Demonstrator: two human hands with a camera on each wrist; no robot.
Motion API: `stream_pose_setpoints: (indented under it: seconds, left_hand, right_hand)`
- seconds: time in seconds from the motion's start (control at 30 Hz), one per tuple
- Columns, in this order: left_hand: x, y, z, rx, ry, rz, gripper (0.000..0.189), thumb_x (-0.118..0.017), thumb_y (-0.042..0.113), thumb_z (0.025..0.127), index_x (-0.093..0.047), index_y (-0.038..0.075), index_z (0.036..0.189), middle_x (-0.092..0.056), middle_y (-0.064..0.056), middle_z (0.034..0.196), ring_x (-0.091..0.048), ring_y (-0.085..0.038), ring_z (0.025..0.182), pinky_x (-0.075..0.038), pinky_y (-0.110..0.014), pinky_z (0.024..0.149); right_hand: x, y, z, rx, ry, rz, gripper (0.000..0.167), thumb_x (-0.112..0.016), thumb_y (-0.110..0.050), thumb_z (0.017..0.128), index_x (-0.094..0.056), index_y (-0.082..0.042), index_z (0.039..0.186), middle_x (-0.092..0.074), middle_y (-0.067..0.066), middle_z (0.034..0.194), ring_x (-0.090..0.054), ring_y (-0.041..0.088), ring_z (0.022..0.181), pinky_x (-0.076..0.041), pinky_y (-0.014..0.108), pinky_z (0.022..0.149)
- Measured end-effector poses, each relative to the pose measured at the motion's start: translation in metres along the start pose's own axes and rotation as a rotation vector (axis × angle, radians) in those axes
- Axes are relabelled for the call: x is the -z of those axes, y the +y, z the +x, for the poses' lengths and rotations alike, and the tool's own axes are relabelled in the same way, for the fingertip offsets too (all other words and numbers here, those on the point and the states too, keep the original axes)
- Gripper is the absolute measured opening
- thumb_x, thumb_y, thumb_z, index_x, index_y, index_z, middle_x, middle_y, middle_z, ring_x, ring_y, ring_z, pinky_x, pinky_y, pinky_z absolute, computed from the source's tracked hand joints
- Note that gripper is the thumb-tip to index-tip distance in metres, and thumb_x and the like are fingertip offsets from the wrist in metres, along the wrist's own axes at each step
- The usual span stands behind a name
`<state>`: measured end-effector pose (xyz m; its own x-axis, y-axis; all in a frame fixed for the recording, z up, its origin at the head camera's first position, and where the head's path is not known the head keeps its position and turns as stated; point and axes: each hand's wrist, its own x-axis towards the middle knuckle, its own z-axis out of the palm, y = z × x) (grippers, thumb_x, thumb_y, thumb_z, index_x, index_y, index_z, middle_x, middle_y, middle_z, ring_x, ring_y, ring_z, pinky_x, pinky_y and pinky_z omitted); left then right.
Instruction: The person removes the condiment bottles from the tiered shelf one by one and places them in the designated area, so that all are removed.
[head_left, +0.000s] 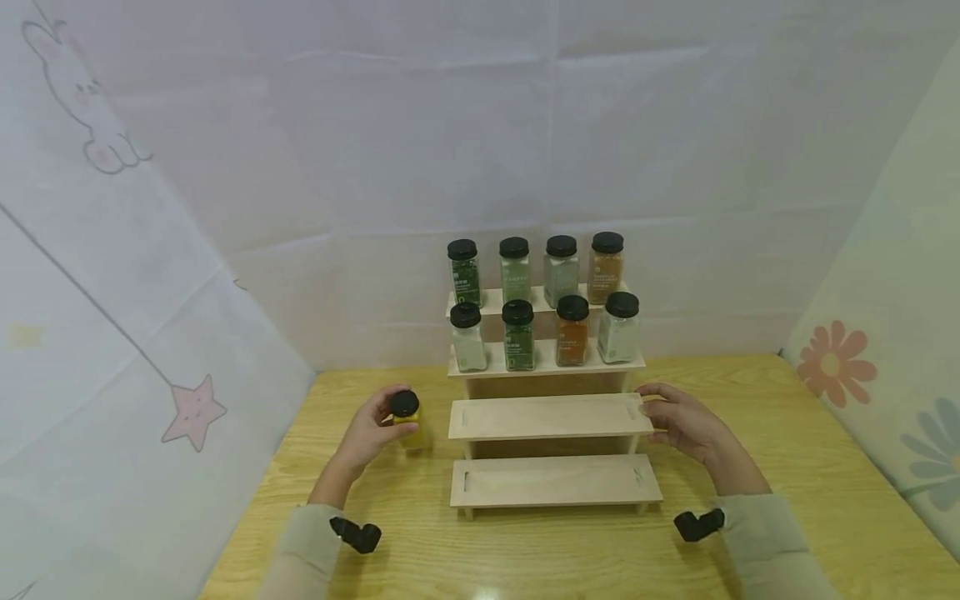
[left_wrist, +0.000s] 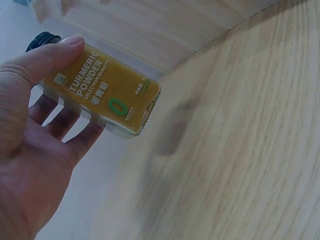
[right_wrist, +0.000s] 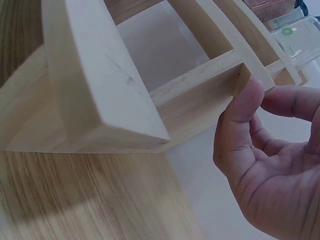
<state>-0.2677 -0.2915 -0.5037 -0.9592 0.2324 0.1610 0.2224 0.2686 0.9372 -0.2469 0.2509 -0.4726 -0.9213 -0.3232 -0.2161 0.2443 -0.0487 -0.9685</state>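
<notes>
Left grip point(left_wrist: 37, 145) holds turmeric point(left_wrist: 107, 92), wrist-legible.

Jars point(head_left: 572, 342) block the upper shelves point(head_left: 545, 355) (passable room above lower shelves point(head_left: 551, 417))

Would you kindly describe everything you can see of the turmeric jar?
The turmeric jar is a clear, squarish, glass-looking container with a black lid on, holding mustard-yellow powder. White print reads TURMERIC POWDER, SELECTION QUALITY, with a green ring below. The left hand grips it near the lid, thumb across its front. It is lid up, left of the wooden rack, apparently lifted off the table.
</notes>
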Motion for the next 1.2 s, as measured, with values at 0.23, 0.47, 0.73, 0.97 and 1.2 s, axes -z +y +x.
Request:
stream_pose_setpoints:
  seconds: [0.23, 0.47, 0.73, 0.97, 1.2]
  left_hand:
    - [-0.005, -0.009, 0.003, 0.006, -0.020, -0.019, 0.072, -0.083, 0.012, 0.085, -0.046, 0.006, 0.147, -0.053, -0.020, 0.145, -0.053, -0.035, 0.130, -0.051, -0.029, 0.094]
    - [-0.011, -0.019, 0.007, 0.030, -0.025, -0.009, 0.072, -0.082, 0.010, 0.086, -0.044, 0.003, 0.147, -0.051, -0.019, 0.147, -0.051, -0.036, 0.132, -0.051, -0.029, 0.094]
    - [-0.014, -0.018, 0.009, 0.049, -0.030, -0.014, 0.068, -0.081, 0.009, 0.086, -0.047, 0.012, 0.145, -0.049, -0.018, 0.151, -0.044, -0.041, 0.140, -0.045, -0.049, 0.106]
    - [-0.013, -0.020, 0.011, 0.052, -0.047, -0.031, 0.070, -0.079, 0.006, 0.088, -0.044, 0.009, 0.148, -0.046, -0.020, 0.152, -0.039, -0.043, 0.142, -0.037, -0.059, 0.110]
    - [-0.009, -0.011, 0.013, 0.010, -0.063, -0.013, 0.075, -0.080, 0.010, 0.088, -0.040, 0.008, 0.151, -0.041, -0.022, 0.155, -0.040, -0.041, 0.142, -0.029, -0.064, 0.114]
  right_hand:
    - [-0.002, 0.002, 0.001, -0.002, 0.009, 0.008, 0.037, -0.059, -0.013, 0.103, -0.044, -0.008, 0.136, -0.064, 0.001, 0.105, -0.066, 0.013, 0.086, -0.057, 0.027, 0.069]
    - [-0.003, 0.002, 0.002, 0.000, 0.011, 0.010, 0.032, -0.059, -0.012, 0.102, -0.047, -0.013, 0.132, -0.064, 0.001, 0.105, -0.066, 0.013, 0.087, -0.057, 0.028, 0.070]
    - [-0.002, 0.003, 0.001, 0.005, 0.005, 0.023, 0.035, -0.059, -0.013, 0.102, -0.046, -0.012, 0.134, -0.064, 0.001, 0.106, -0.066, 0.013, 0.087, -0.057, 0.027, 0.069]
    - [0.000, 0.004, 0.002, 0.010, 0.000, 0.028, 0.045, -0.059, -0.013, 0.102, -0.038, -0.004, 0.141, -0.064, 0.001, 0.107, -0.066, 0.013, 0.088, -0.057, 0.026, 0.069]
    - [0.001, 0.005, 0.003, 0.014, 0.001, 0.026, 0.042, -0.060, -0.014, 0.102, -0.041, -0.006, 0.139, -0.064, 0.001, 0.107, -0.067, 0.013, 0.088, -0.057, 0.027, 0.070]
